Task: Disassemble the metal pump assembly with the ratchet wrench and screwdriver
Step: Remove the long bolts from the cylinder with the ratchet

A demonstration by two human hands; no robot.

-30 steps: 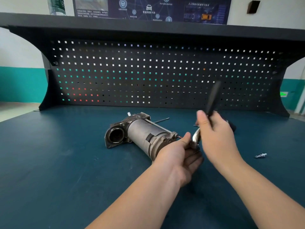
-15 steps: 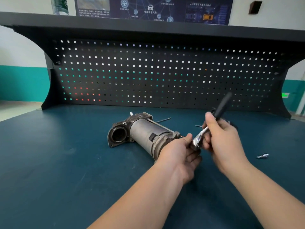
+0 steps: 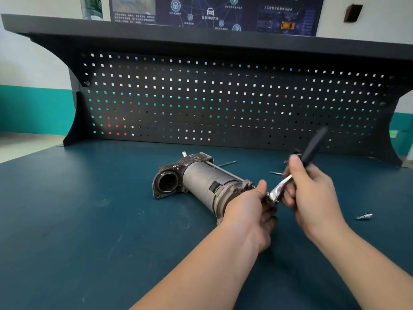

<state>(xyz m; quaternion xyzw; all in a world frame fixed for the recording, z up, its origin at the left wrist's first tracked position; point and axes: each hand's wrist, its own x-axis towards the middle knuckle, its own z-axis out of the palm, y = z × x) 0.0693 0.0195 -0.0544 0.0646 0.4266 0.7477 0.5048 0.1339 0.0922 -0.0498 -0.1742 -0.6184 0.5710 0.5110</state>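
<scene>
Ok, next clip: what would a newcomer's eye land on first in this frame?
Most likely the metal pump assembly lying on its side mid-bench, its round opening facing left. Next, the two hands at its near end: the left hand grips the pump's end while the right hand holds the ratchet wrench, black handle angled up. A small loose fastener lies to the right.

The desk (image 3: 89,220) is dark teal. The pegboard (image 3: 223,104) is black, dotted with a grid of small square holes. The pump assembly (image 3: 207,184) is dull grey-brown metal. The ratchet wrench (image 3: 279,189) has a shiny chrome head and black handle.
</scene>
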